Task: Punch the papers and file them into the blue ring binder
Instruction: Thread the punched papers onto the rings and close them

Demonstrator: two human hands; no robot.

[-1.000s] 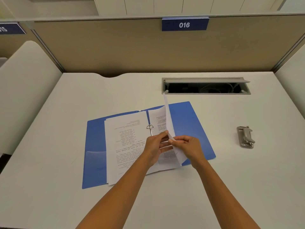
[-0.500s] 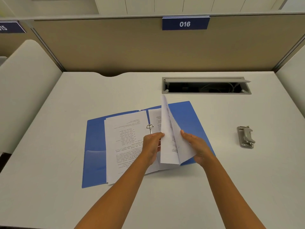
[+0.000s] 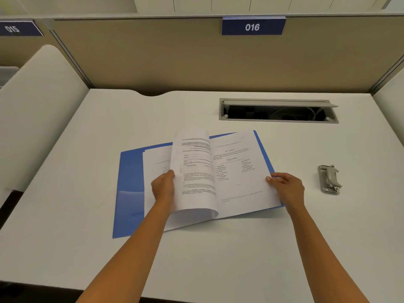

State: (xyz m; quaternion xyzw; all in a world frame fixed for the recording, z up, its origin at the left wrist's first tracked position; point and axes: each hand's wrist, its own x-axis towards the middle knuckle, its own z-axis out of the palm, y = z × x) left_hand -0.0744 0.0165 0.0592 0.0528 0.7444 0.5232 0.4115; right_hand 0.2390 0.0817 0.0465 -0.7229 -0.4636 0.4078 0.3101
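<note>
The blue ring binder (image 3: 129,189) lies open on the white desk. Printed papers (image 3: 238,169) lie flat on its right half, and a curled bundle of sheets (image 3: 194,171) arches over the middle, hiding the rings. My left hand (image 3: 164,189) grips the left edge of that curled bundle, thumb on top. My right hand (image 3: 286,189) holds the right edge of the flat sheets, thumb on the paper. More sheets lie under the bundle on the left half. A metal hole punch (image 3: 329,179) sits apart at the right.
An open cable hatch (image 3: 277,111) is set into the desk behind the binder. A beige partition with a "016" label (image 3: 252,26) closes the back. White side panels (image 3: 35,101) flank the desk.
The sheets that stood upright between my hands have been laid down to the right. My right hand slid out to the right edge, and my left hand now holds a curled bundle.
</note>
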